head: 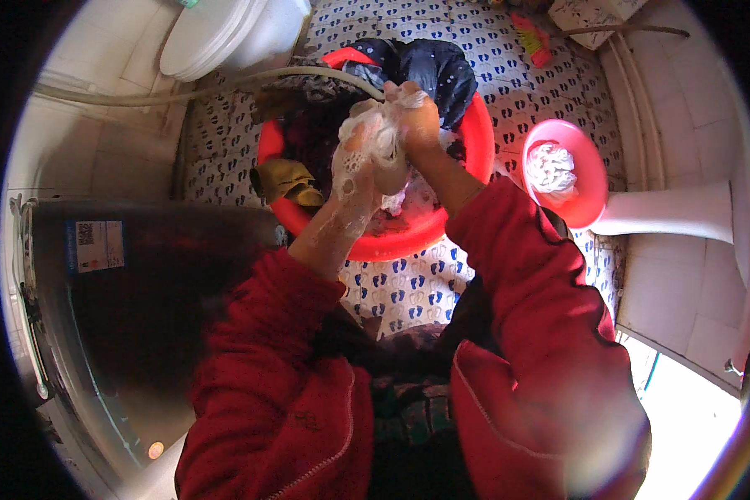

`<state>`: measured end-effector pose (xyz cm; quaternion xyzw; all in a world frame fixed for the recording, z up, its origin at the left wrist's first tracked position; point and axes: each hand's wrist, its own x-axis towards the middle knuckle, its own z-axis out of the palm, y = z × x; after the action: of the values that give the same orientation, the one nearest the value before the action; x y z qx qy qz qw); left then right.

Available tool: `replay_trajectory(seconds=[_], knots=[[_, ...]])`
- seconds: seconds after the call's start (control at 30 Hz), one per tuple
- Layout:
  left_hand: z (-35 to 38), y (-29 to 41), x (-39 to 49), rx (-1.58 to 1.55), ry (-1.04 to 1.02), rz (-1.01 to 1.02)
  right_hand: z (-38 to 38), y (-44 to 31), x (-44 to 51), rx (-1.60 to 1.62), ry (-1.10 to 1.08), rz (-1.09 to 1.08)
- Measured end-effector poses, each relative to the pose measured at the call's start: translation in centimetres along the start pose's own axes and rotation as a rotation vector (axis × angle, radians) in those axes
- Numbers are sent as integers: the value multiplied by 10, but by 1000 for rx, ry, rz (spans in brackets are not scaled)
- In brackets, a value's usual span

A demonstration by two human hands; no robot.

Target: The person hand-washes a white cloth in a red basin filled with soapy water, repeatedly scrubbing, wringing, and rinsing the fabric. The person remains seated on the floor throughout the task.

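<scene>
Over a large red plastic tub [387, 247], my left hand [357, 140] and my right hand [420, 122] are close together, both shut on a wet, pale cloth [386, 144]. White suds coat the cloth, my left hand and its wrist. Part of the cloth hangs below my hands. Dark wet laundry [306, 134] lies in the tub, and a black garment [440, 72] drapes over its far right rim. A mustard-brown cloth [284, 178] hangs over the left rim. My fingers are partly hidden by foam and cloth.
A pale hose [275, 73] crosses from the left wall over the tub. To the right, a pink basin [590, 181] with white cloth [551, 167] stands beside a white pedestal [669, 209]. A dark appliance [162, 300] is at left; a white toilet [215, 34] stands farther back.
</scene>
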<state>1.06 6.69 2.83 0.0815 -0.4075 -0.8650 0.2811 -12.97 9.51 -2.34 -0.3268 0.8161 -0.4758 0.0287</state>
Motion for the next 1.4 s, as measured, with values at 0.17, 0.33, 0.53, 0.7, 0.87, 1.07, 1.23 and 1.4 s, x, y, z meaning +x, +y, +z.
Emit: replay_trajectory(seconds=[0.17, 0.33, 0.53, 0.7, 0.87, 1.07, 1.23, 1.4], knots=[[-3, 58, 14, -182, 234, -165, -62, -80, 10, 1083, 78, 403], [-5, 29, 8, -402, 290, -301, -92, -98, 10, 1163, -7, 250], [-77, 8, 21, -236, -106, -710, -29, -110, -79, 178, 26, -673], [-56, -20, 3, 615, -62, 171, -39, -93, -14, 249, -77, 149], [-123, -50, 21, 923, 210, 138, 3, -101, -87, 373, -13, -466], [-59, -17, -3, 1270, 75, 30, -18, -86, -42, 358, -49, 74], [-97, -23, 2, 1365, 63, 335, -6, -94, -71, 413, -89, -239], [-48, -8, -5, -95, 156, -96, 13, -51, -48, 512, 55, -178]])
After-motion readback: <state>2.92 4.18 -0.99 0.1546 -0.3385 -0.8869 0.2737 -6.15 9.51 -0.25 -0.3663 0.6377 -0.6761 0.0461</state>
